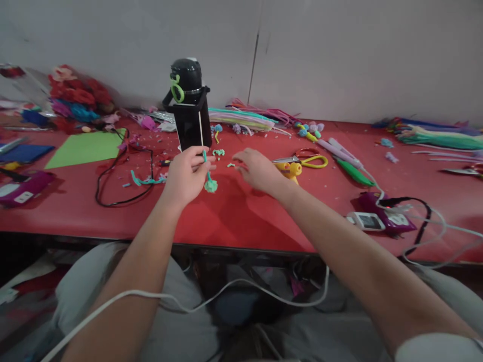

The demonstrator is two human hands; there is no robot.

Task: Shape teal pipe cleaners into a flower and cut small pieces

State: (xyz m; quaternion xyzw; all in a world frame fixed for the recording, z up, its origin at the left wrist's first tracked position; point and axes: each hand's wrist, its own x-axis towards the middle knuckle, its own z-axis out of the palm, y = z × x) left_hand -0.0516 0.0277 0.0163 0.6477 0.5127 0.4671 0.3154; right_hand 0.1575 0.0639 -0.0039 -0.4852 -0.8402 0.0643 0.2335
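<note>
My left hand (184, 176) is closed round a teal pipe cleaner stem that carries a small green fuzzy ball (211, 186) at its lower end. To its right, my right hand (256, 170) is over the red table (241, 221) with its fingers apart and nothing visible between them. Small green fuzzy scraps (218, 152) lie between and beyond the two hands. Just past my right hand are a yellow tool (290, 170) and yellow-handled scissors (315, 160).
A black bottle (190, 110) stands behind my left hand. Pipe cleaner bundles (241, 119) lie along the wall. At right are a purple power bank (392, 216) and white cables. A green sheet (86, 148) and black cable (98, 188) lie at left.
</note>
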